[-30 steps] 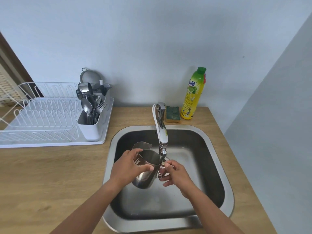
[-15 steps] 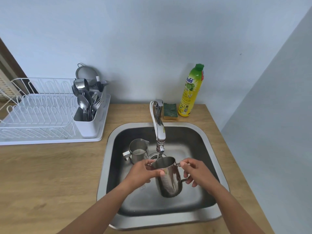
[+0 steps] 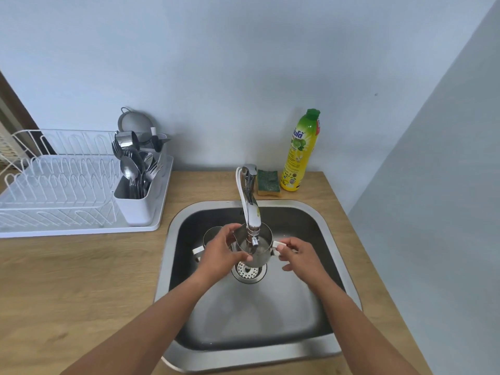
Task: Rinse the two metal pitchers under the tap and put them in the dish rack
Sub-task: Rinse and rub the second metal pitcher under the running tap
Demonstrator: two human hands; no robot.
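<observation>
Under the curved chrome tap point(image 3: 250, 209), the shiny steel pitcher point(image 3: 263, 253) has moved in from the front of the stainless sink point(image 3: 165, 266): left hand point(image 3: 220, 253) wraps its body, right hand point(image 3: 299, 257) pinches its handle. First rinse looks ready to begin.

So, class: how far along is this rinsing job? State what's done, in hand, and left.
Done: nothing visibly; the rack holds cutlery but no pitcher. In hand: one pitcher is held under the tap, left hand gripping its body, right hand pinching its handle. Left: the second pitcher stands in the sink behind the left hand; both must reach the rack.
</observation>
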